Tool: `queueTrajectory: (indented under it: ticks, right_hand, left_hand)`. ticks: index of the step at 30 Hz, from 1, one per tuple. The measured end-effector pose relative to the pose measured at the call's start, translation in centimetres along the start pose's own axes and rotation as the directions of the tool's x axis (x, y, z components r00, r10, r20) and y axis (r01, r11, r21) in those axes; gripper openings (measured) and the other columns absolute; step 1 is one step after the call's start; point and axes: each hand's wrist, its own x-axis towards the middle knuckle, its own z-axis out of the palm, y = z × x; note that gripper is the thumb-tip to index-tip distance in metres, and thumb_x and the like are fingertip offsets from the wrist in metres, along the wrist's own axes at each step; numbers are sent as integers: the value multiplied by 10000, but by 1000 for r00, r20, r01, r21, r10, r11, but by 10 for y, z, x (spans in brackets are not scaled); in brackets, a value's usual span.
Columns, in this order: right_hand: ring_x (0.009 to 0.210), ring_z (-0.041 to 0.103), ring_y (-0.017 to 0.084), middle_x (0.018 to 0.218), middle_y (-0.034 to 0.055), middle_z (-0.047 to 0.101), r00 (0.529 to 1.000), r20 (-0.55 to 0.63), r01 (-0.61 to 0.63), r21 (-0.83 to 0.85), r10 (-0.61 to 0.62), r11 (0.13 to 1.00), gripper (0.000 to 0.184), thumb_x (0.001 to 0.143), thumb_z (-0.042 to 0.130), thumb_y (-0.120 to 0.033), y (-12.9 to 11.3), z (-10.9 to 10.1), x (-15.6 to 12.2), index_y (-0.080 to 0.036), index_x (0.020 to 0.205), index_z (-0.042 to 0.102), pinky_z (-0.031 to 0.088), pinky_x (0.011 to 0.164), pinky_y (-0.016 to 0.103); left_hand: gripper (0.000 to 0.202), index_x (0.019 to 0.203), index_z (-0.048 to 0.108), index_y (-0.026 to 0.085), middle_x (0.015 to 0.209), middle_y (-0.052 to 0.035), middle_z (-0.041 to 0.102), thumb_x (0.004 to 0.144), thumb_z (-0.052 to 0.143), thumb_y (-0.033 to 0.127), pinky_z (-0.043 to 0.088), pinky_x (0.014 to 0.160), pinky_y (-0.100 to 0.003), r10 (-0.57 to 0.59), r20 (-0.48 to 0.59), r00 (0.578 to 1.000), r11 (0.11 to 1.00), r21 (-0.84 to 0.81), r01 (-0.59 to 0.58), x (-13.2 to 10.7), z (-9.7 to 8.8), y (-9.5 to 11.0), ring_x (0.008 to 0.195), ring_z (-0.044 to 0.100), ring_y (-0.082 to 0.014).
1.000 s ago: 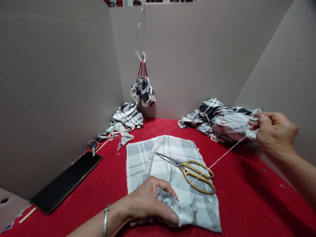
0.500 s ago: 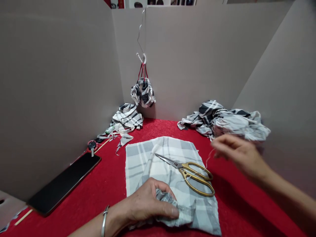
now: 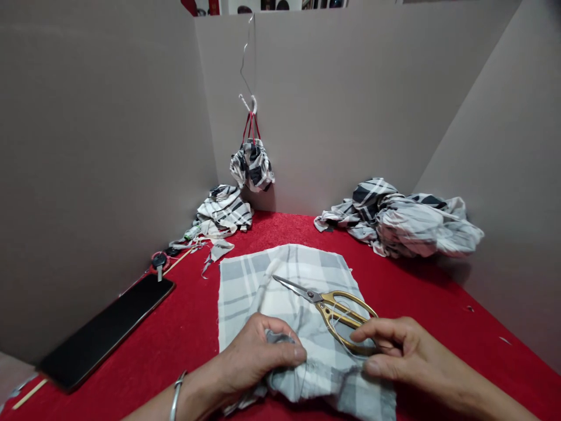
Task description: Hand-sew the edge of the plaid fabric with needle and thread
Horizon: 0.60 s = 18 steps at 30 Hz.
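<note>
Well, from the head view, two hands are at work on one checked cloth [image 3: 313, 336], flat on the red tabletop [image 3: 438, 316], right in the middle. The left hand [image 3: 263, 354] has its fingers pinched on the bunched near edge. The right hand [image 3: 405, 354] is by the scissors' handles, thumb and finger bent; I can't tell if they grip anything. Thin white thread [image 3: 333, 323] loops over the handles.

One pair of scissors [image 3: 322, 299] lies slanted on the cloth, tips up and to the left, handles down and to the right. The cloth's long way runs away from the person, its far edge spread out.

Wide strips of red show on both sides of it. To the left are one phone [image 3: 107, 333] and one key [image 3: 160, 272]. Two cloth heaps [image 3: 412, 222] sit at the back, and one little bag [image 3: 253, 165] hangs there.
</note>
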Motion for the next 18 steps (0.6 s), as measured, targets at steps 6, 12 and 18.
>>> queueTrajectory:
  ticks: [6, 12, 18]
  right_hand:
    - [506, 265, 93, 514, -61, 325, 994, 100, -30, -95, 40, 995, 230, 666, 694, -347, 17, -3, 0, -132, 750, 692, 153, 454, 232]
    - [517, 272, 94, 534, -62, 346, 995, 92, -31, -5, 31, 1000, 202, 629, 683, -288, 12, 6, 1, -132, 754, 659, 167, 458, 224]
    - [486, 256, 86, 496, -60, 334, 995, 96, -24, -25, 26, 999, 222, 720, 589, -312, 15, 11, 0, -136, 590, 548, 156, 440, 226]
  left_hand:
    - [270, 612, 637, 115, 454, 29, 520, 526, 747, 347, 319, 418, -180, -7, -36, 999, 998, -63, 4, 1, 1, 1, 424, 423, -77]
    - [282, 601, 623, 113, 466, 22, 532, 500, 754, 340, 330, 426, -184, -11, -39, 999, 997, -71, 8, 1, 1, 5, 440, 438, -82]
    - [312, 645, 633, 130, 480, 36, 556, 421, 796, 273, 347, 429, -192, -58, -53, 997, 998, 31, 59, -4, 1, 4, 441, 441, -87]
